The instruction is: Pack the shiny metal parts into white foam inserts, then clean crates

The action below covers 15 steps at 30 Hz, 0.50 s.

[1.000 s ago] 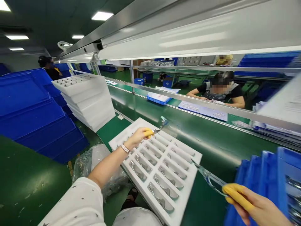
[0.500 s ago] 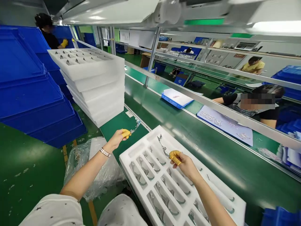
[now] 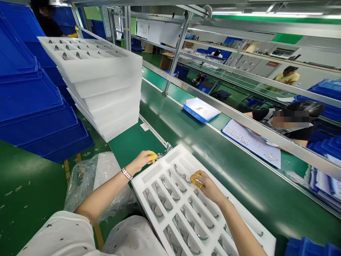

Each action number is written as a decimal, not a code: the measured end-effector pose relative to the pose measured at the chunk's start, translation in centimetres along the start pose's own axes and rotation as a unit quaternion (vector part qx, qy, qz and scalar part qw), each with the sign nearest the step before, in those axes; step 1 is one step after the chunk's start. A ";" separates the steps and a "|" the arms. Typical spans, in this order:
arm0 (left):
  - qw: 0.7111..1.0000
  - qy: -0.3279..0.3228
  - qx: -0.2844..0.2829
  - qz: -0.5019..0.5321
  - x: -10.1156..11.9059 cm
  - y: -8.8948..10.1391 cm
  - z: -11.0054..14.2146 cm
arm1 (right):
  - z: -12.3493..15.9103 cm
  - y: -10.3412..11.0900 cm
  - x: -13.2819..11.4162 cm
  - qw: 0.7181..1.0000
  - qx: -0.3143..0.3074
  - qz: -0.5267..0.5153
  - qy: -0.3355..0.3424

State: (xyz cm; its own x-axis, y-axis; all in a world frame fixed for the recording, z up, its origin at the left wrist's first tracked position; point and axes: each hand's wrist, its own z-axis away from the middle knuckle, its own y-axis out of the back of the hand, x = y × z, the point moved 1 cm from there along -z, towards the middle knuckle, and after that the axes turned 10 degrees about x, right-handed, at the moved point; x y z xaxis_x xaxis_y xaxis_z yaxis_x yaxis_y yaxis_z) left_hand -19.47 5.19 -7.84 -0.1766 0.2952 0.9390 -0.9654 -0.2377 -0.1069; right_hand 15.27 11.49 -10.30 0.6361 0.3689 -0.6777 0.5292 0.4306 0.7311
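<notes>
A white foam tray [image 3: 186,155] with long slots lies tilted across the view in front of me. Curved chrome parts, handle-like in shape, rest in several of its slots. My right hand [image 3: 206,183], with yellow finger covers, pinches the near end of one curved chrome part [image 3: 181,173] at a slot in the tray's far rows. Just beyond the tray's upper left corner, my left hand [image 3: 144,160] is closed on another shiny metal part [image 3: 164,152]. Its yellow-covered fingertips hide one end of that part.
Stacked white foam trays [image 3: 106,78] stand at the left, beside blue bins [image 3: 42,103]. Clear plastic wrapping [image 3: 80,181] lies below. A green belt [image 3: 213,149] runs past the tray. Across it, a co-worker [image 3: 290,117] leans near a blue tray with papers [image 3: 201,109].
My left hand has moved right with its metal part, up to the tray's corner. The chrome part in my right hand now lies lower and flatter at the slot. The view has shifted slightly.
</notes>
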 end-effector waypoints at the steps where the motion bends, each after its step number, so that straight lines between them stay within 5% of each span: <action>1: 1.000 0.001 -0.004 -0.005 0.1 -0.2 0.0 | -0.1 -0.2 0.2 1.000 -0.008 -0.006 -0.006; 6: 0.999 0.008 -0.026 -0.028 -0.4 -0.7 0.2 | -0.5 -0.5 -1.2 0.991 -0.053 0.116 -0.044; 11: 0.999 0.006 -0.030 -0.038 -1.2 -0.6 0.2 | -1.4 -0.4 -5.9 0.926 -0.116 0.358 -0.039; 15: 0.999 -0.003 -0.027 -0.042 -1.3 -0.4 0.2 | -1.4 -0.5 -6.3 0.934 -0.125 0.334 -0.019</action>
State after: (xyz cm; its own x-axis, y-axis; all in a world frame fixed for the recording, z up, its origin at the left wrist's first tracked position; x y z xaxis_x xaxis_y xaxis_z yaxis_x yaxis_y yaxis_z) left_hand -18.77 4.72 -8.97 -0.0944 0.3058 0.9474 -0.9857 -0.1619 -0.0459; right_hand 10.23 10.10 -6.49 0.7994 0.5968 -0.0700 -0.1382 0.2960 0.9452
